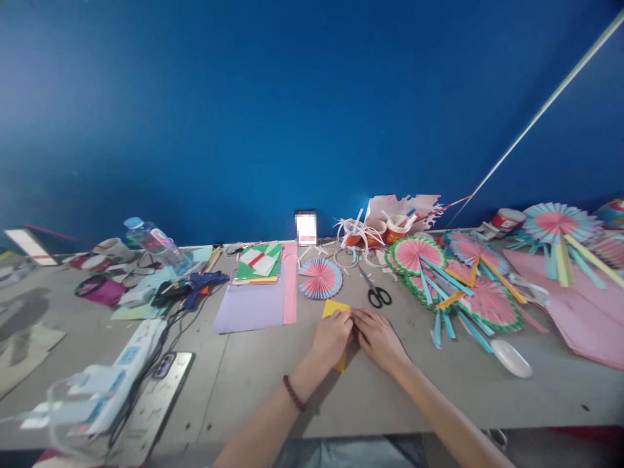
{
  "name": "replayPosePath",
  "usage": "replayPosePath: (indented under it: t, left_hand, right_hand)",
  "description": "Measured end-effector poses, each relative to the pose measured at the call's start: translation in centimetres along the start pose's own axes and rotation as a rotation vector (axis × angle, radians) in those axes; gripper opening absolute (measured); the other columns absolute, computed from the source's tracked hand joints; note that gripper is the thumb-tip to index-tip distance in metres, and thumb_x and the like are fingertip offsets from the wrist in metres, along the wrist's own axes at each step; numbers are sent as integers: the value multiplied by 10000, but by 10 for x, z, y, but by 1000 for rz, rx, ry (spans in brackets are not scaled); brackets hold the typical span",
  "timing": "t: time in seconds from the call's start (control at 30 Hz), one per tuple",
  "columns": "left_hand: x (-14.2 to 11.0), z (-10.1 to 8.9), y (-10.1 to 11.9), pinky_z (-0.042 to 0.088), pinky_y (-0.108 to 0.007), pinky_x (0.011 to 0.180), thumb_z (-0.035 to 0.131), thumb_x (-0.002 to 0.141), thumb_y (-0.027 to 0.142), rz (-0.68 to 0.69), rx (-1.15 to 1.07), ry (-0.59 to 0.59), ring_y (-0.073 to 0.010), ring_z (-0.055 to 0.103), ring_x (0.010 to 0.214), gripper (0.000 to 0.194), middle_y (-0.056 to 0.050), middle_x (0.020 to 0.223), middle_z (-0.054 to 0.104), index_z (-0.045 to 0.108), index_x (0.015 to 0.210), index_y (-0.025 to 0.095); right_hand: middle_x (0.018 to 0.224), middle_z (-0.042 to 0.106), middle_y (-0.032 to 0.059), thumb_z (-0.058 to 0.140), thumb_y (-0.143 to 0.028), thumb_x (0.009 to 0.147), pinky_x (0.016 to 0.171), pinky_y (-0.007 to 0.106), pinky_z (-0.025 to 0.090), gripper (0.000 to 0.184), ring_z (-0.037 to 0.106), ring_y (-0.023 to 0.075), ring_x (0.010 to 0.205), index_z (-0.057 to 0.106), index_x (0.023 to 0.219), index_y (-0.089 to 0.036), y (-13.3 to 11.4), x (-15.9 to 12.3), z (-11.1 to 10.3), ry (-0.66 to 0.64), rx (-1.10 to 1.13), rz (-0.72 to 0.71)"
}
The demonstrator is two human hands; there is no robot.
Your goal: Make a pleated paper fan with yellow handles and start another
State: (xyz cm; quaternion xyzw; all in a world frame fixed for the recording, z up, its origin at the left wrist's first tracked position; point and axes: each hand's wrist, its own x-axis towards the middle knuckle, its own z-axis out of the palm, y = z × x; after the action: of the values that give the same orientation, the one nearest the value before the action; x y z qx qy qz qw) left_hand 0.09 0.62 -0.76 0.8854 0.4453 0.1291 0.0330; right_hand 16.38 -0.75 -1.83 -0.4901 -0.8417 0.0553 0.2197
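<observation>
A small sheet of yellow paper [336,307] lies on the table in front of me, its upper edge and lower corner showing. My left hand [333,337] rests over its middle with bent fingers gripping it; a dark bead bracelet circles that wrist. Meeting it from the right, my right hand [377,338] has its fingers drawn together at the paper's right edge. The hands cover most of the sheet, so any fold beneath them is hidden. Just beyond lie black-handled scissors [379,296] and a round pleated paper fan [320,279] in pink and blue.
Left of my hands are purple paper [251,309], stacked coloured sheets [258,263], a phone [158,403], a power strip [129,370] and a bottle [158,244]. Watermelon-patterned fans [419,257] and a white spoon [511,358] lie right. A lit screen [306,229] leans on the blue wall.
</observation>
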Motion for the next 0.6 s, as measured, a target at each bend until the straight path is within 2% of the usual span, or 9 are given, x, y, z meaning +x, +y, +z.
replayPosePath:
  t: [0.17, 0.53, 0.6]
  left_hand:
    - [-1, 3, -1, 494, -286, 678, 498, 902, 137, 16, 5, -1, -179, 595, 842, 125, -33, 851, 638, 611, 851, 146]
    - [-13, -8, 11, 454, -274, 654, 501, 883, 120, 34, 40, -78, -181, 589, 808, 159, -46, 819, 646, 628, 797, 160]
    - [-18, -5, 13, 449, -272, 644, 488, 891, 120, 24, 51, -52, -173, 584, 775, 173, -40, 800, 639, 629, 801, 165]
  right_hand:
    - [1242, 646, 103, 413, -112, 860, 945, 431, 476, 398, 560, 245, 1144, 647, 1179, -158, 1, 0, 1, 4, -2, -3]
    - [1263, 635, 103, 423, -91, 856, 951, 446, 472, 410, 565, 250, 1139, 642, 1198, -153, 1, -1, 2, 7, -5, -8]
    - [1260, 638, 102, 428, -102, 861, 933, 445, 482, 399, 571, 256, 1127, 644, 1193, -152, 1, -1, 2, 14, -16, -21]
